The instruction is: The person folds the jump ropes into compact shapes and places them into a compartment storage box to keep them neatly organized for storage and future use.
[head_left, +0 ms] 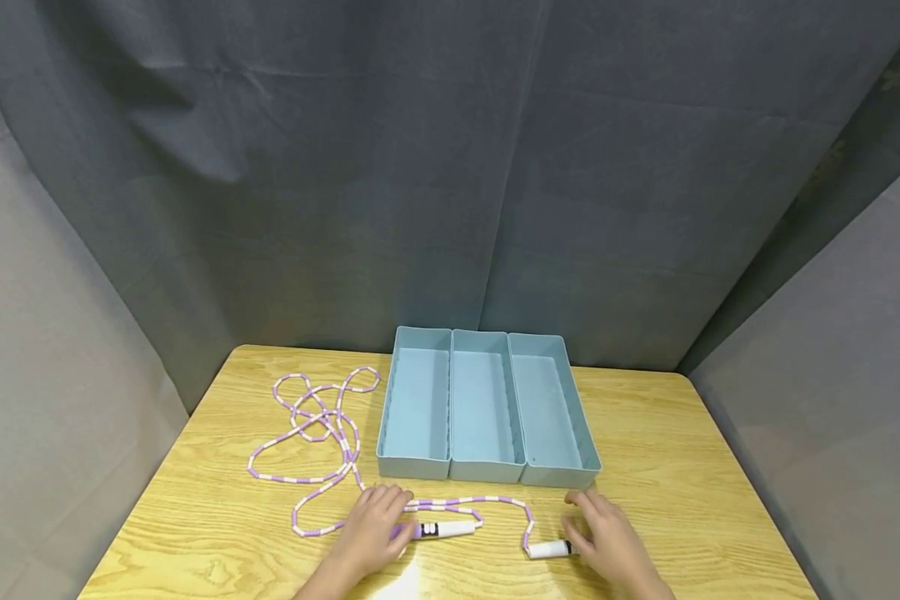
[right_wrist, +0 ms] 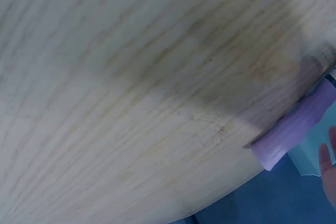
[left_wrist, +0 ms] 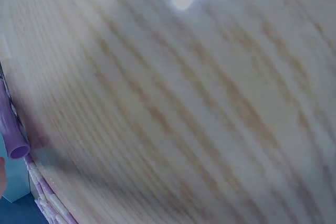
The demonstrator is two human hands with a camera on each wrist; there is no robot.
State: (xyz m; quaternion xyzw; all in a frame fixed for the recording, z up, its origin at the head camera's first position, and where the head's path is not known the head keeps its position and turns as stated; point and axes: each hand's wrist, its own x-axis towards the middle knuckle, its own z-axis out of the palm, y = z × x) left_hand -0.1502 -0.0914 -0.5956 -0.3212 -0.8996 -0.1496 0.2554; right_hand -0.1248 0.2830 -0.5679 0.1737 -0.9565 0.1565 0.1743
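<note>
A beaded jump rope point(head_left: 303, 481) in purple and white lies looped on the table, mostly at the left. One handle point(head_left: 453, 528), white with a purple grip, lies at the front middle. My left hand point(head_left: 371, 533) is over its purple end, fingers spread loosely about it; whether they touch it is hard to see. The other handle point(head_left: 549, 549) lies further right, its purple grip hidden behind my right hand point(head_left: 606, 537) in the head view. That purple grip point(right_wrist: 294, 129) shows in the right wrist view, lying on the table with fingertips point(right_wrist: 326, 161) apart from it.
Three light blue trays point(head_left: 487, 472) stand side by side at the back middle of the wooden table point(head_left: 667, 467). A dark grey curtain point(head_left: 450, 167) hangs behind, with pale cloth panels point(head_left: 832, 375) at the sides.
</note>
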